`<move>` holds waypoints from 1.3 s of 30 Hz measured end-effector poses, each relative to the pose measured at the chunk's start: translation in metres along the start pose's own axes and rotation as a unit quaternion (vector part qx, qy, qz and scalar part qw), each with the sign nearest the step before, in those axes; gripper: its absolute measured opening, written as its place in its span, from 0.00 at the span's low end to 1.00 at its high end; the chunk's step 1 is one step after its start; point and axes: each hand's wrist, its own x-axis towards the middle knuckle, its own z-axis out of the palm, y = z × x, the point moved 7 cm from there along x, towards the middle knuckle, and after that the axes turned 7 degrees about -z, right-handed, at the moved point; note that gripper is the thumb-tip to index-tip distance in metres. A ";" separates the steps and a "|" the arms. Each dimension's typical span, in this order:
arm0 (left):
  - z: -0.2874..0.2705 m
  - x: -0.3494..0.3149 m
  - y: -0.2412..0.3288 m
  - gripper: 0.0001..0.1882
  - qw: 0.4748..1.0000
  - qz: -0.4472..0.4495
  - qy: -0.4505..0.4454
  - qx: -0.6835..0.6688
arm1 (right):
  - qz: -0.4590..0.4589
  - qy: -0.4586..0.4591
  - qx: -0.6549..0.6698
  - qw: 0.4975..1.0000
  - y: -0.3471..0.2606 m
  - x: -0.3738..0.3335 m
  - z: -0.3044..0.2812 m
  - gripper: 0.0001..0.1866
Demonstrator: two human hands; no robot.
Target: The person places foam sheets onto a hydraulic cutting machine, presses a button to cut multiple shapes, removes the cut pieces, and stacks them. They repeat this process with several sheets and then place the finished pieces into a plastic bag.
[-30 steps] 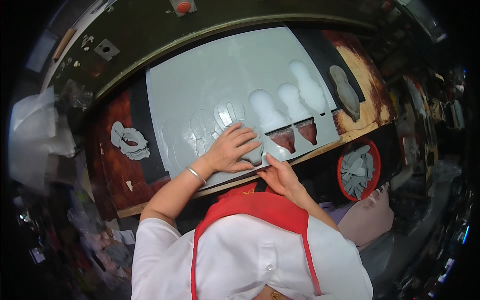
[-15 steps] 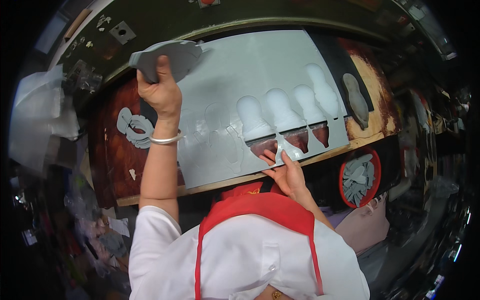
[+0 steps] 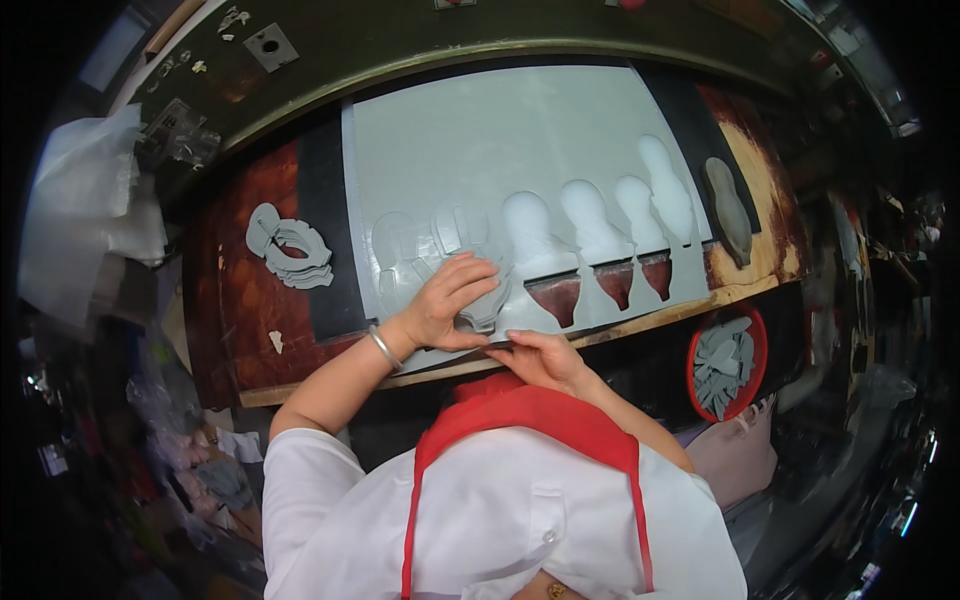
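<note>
A grey sheet (image 3: 500, 120) lies across the bench, with several sole-shaped openings toward its front; white and dark red show through some. At its front edge my left hand (image 3: 440, 305) is closed on thin grey cut-out pieces (image 3: 490, 305), which lie over the sheet's outlined shapes. The palm hides part of them. Just right of it, my right hand (image 3: 545, 360) is closed at the sheet's near edge, thumb above and fingers lower. The right fingertips are close to the near end of the cut-outs.
A loose pile of grey cut-outs (image 3: 290, 250) rests on the left of the dark red bench (image 3: 230, 330). A long grey sole-shaped piece (image 3: 728, 210) lies at the right. Below it stands a red basket (image 3: 692, 375) of grey scraps. Clear plastic (image 3: 90, 200) hangs far left.
My left hand has brought the grey cut-outs down from the far left to the sheet's front edge. My right hand has shifted left and the two hands are close together.
</note>
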 end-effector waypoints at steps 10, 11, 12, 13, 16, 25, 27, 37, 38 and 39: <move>-0.079 0.028 -0.059 0.26 0.822 -0.426 0.378 -0.020 | -0.121 0.199 -0.122 0.965 -0.029 -0.013 -0.031 0.25; -0.113 0.032 -0.057 0.26 0.804 -0.381 0.455 -0.041 | -0.131 0.188 -0.108 0.967 -0.031 -0.015 -0.033 0.26; -0.141 0.038 -0.051 0.23 0.797 -0.263 0.528 -0.133 | -0.129 0.198 -0.092 0.967 -0.031 -0.019 -0.038 0.26; -0.171 0.037 -0.047 0.20 0.795 -0.203 0.553 -0.146 | -0.113 0.218 -0.068 0.967 -0.029 -0.022 -0.043 0.26; -0.195 0.021 -0.017 0.11 0.834 -0.115 0.539 0.039 | -0.119 0.170 -0.091 0.974 -0.027 -0.020 -0.039 0.23; -0.022 -0.045 0.002 0.28 0.992 0.013 -0.038 0.122 | 0.022 0.069 -0.140 0.988 0.024 0.010 -0.005 0.25; -0.025 -0.049 -0.003 0.30 0.996 -0.008 0.002 0.093 | 0.003 0.052 -0.113 0.992 0.022 0.015 0.003 0.26; -0.033 -0.047 -0.010 0.36 0.990 -0.119 0.071 -0.001 | 0.027 -0.027 0.032 0.999 0.014 0.033 0.027 0.32; -0.035 -0.044 -0.014 0.35 0.988 -0.134 0.065 -0.030 | 0.007 -0.041 0.016 0.999 0.012 0.033 0.026 0.29; -0.038 -0.044 -0.022 0.34 0.972 -0.195 0.059 -0.117 | -0.016 -0.046 -0.002 0.999 0.008 0.032 0.022 0.27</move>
